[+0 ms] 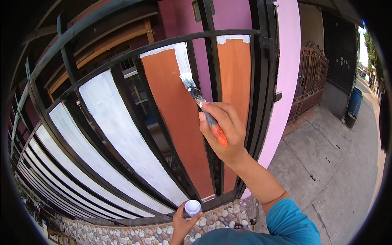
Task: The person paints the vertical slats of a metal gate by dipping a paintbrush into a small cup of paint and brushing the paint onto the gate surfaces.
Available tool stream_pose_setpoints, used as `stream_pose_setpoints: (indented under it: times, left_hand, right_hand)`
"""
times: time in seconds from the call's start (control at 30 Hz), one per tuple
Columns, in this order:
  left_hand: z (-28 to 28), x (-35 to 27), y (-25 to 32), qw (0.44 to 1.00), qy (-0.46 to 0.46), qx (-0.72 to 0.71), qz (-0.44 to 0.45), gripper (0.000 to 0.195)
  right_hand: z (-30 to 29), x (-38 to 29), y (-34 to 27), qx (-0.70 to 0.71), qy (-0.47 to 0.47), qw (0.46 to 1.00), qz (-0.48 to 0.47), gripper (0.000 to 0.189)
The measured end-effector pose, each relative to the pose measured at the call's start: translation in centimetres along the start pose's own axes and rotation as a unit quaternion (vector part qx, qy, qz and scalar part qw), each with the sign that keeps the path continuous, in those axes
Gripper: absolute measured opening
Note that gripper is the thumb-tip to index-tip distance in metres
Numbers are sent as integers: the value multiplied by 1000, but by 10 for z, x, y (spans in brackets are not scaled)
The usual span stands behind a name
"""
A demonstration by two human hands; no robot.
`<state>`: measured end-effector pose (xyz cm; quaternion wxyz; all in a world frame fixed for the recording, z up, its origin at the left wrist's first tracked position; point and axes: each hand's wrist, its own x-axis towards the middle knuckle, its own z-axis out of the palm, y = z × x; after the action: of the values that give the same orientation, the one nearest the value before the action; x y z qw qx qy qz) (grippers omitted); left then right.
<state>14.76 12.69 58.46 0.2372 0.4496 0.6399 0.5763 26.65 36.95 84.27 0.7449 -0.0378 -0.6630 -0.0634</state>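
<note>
My right hand (225,130) grips a paintbrush (211,119) with an orange-tipped, paint-smeared handle. White paint coats its bristles, which touch the right edge of a brown gate panel (177,116). A white band runs across that panel's top and partway down its right side. Low in the view, my left hand (183,222) holds a small white cup (193,207) by its sides; the contents look white. To the right, an orange-brown panel (234,73) has white only along its top edge. The panel to the left (128,134) is white over its face.
Black metal bars (211,61) frame the panels. A pink post (284,70) stands at the gate's right end, beside a concrete pavement (318,171). Pebbled paving (153,234) runs along the gate's foot. Farther off are a brown ornamental gate (307,82) and a blue barrel (354,99).
</note>
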Motion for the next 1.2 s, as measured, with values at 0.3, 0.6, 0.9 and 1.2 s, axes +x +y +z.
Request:
stream_pose_setpoints:
  times: [0.3, 0.6, 0.9, 1.2]
  left_hand:
    - [0, 0, -4, 1000, 1, -3, 3, 64]
    - [0, 0, -8, 1000, -1, -5, 7, 64]
    - [1, 1, -11, 1000, -3, -9, 7, 64]
    - [-1, -1, -13, 1000, -3, -3, 4, 64]
  right_hand:
    - [-2, -5, -3, 6, -1, 1000, 12, 31]
    - [-3, -9, -5, 9, -6, 1000, 24, 32]
    - [-6, -15, -6, 7, -11, 1000, 28, 33]
    - [-6, -21, -10, 8, -7, 999, 52, 32]
